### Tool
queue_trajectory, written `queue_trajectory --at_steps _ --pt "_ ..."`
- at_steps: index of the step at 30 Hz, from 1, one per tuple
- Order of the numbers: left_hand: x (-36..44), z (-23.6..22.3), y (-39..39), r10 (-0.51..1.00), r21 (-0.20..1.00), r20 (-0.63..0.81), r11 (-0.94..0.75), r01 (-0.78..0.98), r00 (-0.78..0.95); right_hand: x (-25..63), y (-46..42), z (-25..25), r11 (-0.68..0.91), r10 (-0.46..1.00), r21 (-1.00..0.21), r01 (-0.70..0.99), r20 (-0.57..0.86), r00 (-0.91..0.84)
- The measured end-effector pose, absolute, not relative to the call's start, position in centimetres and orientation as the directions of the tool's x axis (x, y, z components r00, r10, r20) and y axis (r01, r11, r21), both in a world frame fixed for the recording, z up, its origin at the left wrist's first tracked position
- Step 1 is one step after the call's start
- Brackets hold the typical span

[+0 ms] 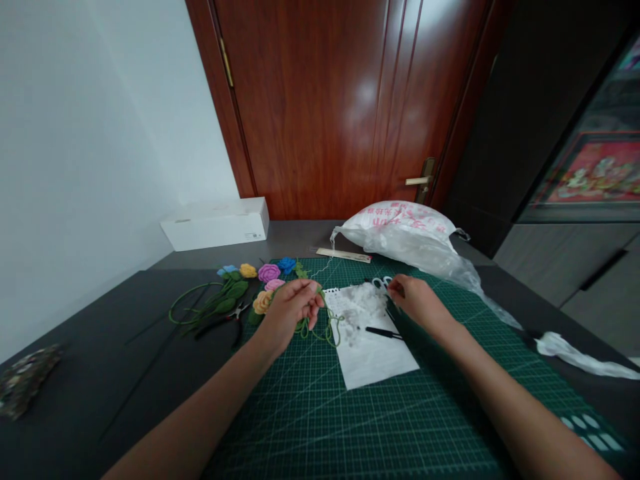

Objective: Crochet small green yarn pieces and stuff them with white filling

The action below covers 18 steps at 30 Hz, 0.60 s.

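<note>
My left hand (291, 309) is closed around a tangle of green yarn (320, 327) that trails down onto the green cutting mat (320, 413). My right hand (416, 299) rests at the far right edge of a white paper sheet (373, 357), fingers curled near a pair of scissors (383, 283); what it grips, if anything, is hidden. White stuffing (364, 301) lies piled on the paper. A black crochet hook (383, 331) lies on the sheet just below my right hand.
Crocheted flowers in blue, yellow, purple and pink (265, 273) with green stems (210, 303) lie left of the mat beside small pliers (227, 319). A white box (216, 223), a wooden ruler (344, 255) and a plastic bag (405, 233) sit at the back.
</note>
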<state>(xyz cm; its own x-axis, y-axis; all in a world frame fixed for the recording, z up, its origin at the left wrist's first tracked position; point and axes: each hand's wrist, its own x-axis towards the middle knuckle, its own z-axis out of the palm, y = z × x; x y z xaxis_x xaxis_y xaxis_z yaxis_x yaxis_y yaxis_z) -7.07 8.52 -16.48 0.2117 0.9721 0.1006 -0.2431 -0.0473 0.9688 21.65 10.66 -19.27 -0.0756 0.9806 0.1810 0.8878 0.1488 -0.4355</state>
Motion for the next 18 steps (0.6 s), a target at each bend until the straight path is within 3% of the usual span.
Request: queue_trajectory --at_steps 8,14,18 --pt "-7.2 -16.3 8.4 0.973 0.964 0.106 -0.051 -0.261 0.203 20.7 11.4 -21.1 0.228 0.96 -0.465 0.856 0.255 -0.117" --pt "-7.3 -16.6 8.3 0.971 0.966 0.112 -0.057 -0.252 0.211 17.3 9.3 -20.9 0.5 0.866 -0.442 0.744 0.28 -0.415" --pt "-7.3 -16.9 8.2 0.969 0.97 0.124 -0.072 -0.234 0.213 14.8 9.1 -22.1 0.556 0.831 -0.444 0.702 0.32 -0.456"
